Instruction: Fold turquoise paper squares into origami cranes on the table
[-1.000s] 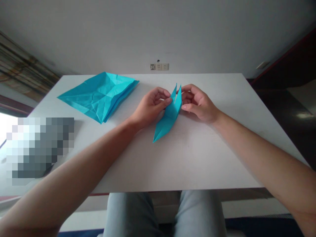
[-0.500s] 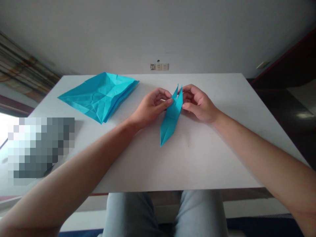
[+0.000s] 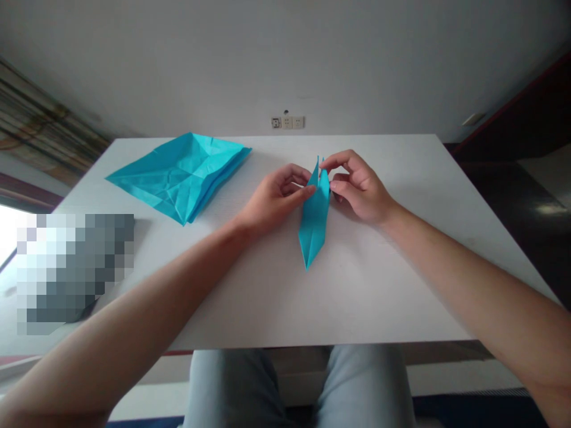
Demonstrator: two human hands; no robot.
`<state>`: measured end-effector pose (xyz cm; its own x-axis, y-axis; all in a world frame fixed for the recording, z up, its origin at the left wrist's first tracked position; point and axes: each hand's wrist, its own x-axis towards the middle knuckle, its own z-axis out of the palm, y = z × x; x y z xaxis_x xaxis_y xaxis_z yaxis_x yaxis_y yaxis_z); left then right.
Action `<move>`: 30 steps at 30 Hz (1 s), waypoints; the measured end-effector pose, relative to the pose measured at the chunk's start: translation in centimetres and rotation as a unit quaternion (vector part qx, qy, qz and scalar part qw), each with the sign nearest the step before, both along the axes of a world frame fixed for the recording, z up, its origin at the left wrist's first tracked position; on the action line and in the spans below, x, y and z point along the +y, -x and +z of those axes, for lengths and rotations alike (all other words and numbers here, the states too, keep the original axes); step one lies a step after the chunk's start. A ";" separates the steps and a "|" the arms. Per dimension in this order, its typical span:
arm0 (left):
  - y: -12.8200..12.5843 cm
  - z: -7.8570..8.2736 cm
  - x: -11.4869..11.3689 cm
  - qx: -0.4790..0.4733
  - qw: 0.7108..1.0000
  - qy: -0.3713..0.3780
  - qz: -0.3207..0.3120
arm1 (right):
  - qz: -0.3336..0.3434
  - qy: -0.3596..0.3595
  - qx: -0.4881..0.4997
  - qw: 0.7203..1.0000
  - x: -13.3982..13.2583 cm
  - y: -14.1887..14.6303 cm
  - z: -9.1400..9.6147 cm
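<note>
Worktop (image 3: 250, 303) carries one large folded blue paper (image 3: 178, 172) at left, one pixelated object (image 3: 75, 267) nearer, and one small folded blue paper (image 3: 314, 220) centrally, pinched by left hand (image 3: 285, 193) and right hand (image 3: 366, 189), three wall outlets (image 3: 287, 122) beyond.

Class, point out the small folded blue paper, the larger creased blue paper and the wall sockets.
Small folded blue paper (image 3: 314, 213), head view: middle of its body.
Larger creased blue paper (image 3: 181, 172), head view: its top face.
Wall sockets (image 3: 287, 122), head view: the middle plate.
</note>
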<state>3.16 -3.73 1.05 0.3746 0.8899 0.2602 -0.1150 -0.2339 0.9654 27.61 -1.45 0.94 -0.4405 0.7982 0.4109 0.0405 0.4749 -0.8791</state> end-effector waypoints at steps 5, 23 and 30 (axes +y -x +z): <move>0.0 0.1 0.0 -0.005 1.000 -0.006 0.012 | -0.005 0.009 0.005 1.000 -0.2 -0.1 0.0; -0.1 0.4 -0.1 0.027 0.998 -0.035 0.033 | -0.042 -0.065 -0.042 0.996 -0.4 0.1 0.4; -0.2 0.6 -0.5 0.044 0.997 -0.052 0.048 | -0.038 -0.049 -0.017 0.998 -0.3 0.1 0.2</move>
